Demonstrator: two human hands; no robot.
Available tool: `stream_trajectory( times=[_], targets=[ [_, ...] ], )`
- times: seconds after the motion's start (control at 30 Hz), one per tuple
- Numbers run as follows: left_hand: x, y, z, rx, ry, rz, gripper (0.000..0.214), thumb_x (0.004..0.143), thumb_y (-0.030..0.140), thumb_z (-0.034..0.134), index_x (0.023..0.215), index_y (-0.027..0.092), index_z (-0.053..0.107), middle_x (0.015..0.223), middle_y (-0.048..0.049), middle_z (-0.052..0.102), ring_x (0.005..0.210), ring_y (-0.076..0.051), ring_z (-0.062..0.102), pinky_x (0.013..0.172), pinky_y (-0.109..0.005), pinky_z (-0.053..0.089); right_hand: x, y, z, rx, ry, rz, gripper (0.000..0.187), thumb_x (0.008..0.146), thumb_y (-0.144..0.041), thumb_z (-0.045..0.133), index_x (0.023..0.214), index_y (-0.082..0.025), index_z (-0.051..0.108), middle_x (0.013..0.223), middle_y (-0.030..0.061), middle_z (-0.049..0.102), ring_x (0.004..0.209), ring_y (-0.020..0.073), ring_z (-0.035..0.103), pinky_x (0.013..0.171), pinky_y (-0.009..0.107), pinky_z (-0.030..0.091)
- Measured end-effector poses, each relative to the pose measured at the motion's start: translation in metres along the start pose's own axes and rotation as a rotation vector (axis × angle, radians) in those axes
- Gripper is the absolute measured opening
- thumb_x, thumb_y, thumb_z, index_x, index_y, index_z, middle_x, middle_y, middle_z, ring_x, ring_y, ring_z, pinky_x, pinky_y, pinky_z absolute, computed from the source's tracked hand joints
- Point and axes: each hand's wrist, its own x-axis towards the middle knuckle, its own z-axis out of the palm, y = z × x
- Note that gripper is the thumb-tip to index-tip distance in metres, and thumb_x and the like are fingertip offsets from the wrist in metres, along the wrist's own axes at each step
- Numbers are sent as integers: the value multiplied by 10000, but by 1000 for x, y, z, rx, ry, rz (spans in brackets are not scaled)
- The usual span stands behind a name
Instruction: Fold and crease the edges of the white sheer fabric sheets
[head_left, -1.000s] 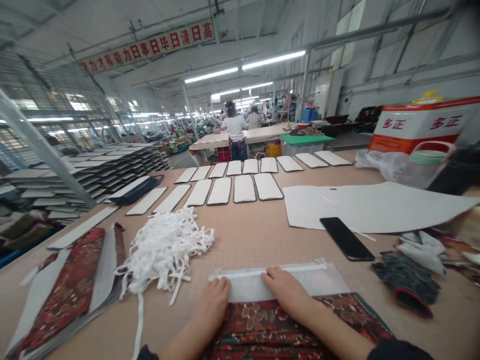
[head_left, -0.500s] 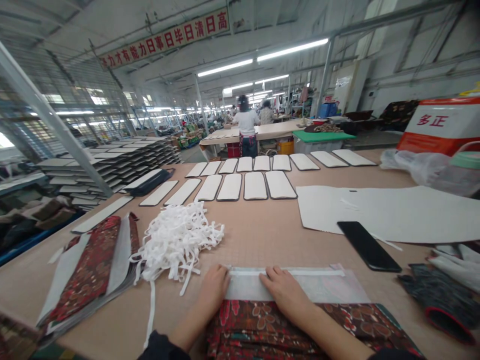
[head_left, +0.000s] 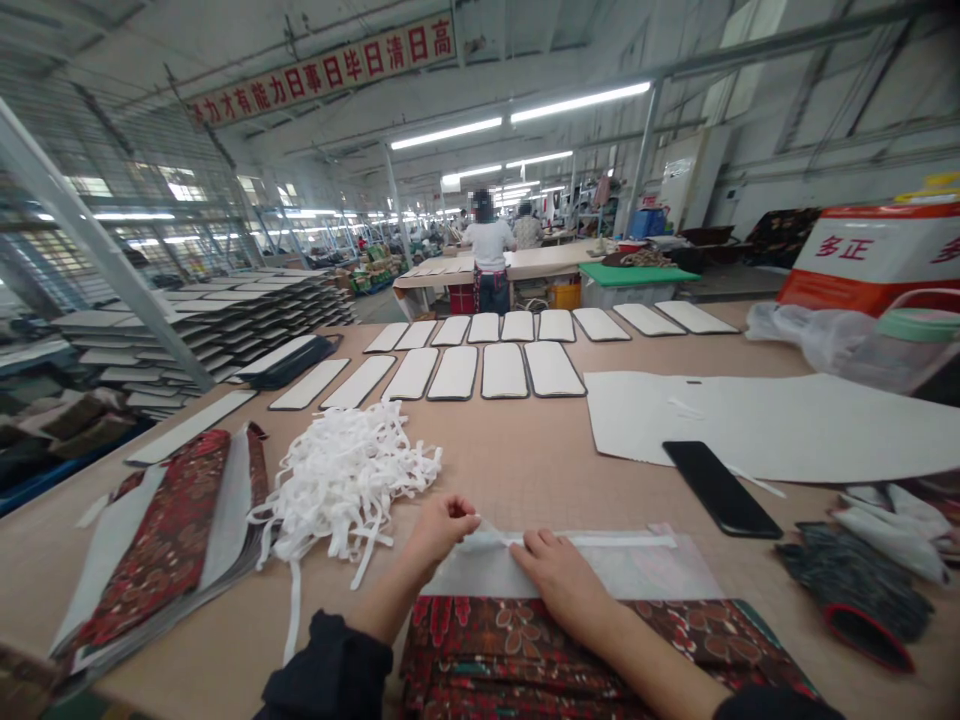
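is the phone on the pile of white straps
No, the phone lies across the edge of the white sheet, right of the straps.

Bright, even indoor light fills the wide factory hall, falling from long fluorescent tubes (head_left: 581, 102) overhead and from windows (head_left: 184, 190) on the left, which glare white. Shadows are soft and faint, even beneath the left hand (head_left: 444, 530) and right hand (head_left: 561, 578). The wide lens bends the edges of the picture, so the steel column (head_left: 97, 238) on the left leans sharply. Near detail is sharp, far detail turns soft, and one far worker's head (head_left: 484, 206) is blurred out.
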Motion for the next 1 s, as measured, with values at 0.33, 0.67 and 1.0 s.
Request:
stream_trajectory(
  times=[0.33, 0.67, 1.0],
  targets=[
    [-2, -41, -14, 183, 180, -75, 143, 631, 231, 575, 751, 155, 555, 590, 29, 551, 558, -126, 517, 545, -236, 379, 6, -8, -17, -45, -109, 11, 364, 825, -109, 380, 1163, -196, 484, 1068, 115, 556, 972, 258, 495, 733, 351, 402],
    [-7, -47, -10, 540, 189, -17, 150, 716, 171, 506, 851, 151, 567, 704, -1, 597, 701, -149, 561, 661, -247, 388, 20, -20, -15, -87, -160, 47, 398, 803, -95, 392, 1178, -191, 486, 1078, 163, 546, 962, 282, 513, 699, 382, 437],
    [-8, -45, -7, 670, 174, -35, 176, 747, 205, 468, 907, 163, 530, 749, 1, 596, 731, -140, 558, 659, -227, 368, 31, -44, -26, -171, -280, 111, 484, 818, -125, 389, 1265, -309, 418, 1010, 164, 563, 912, 297, 542, 638, 398, 453]
  ],
)
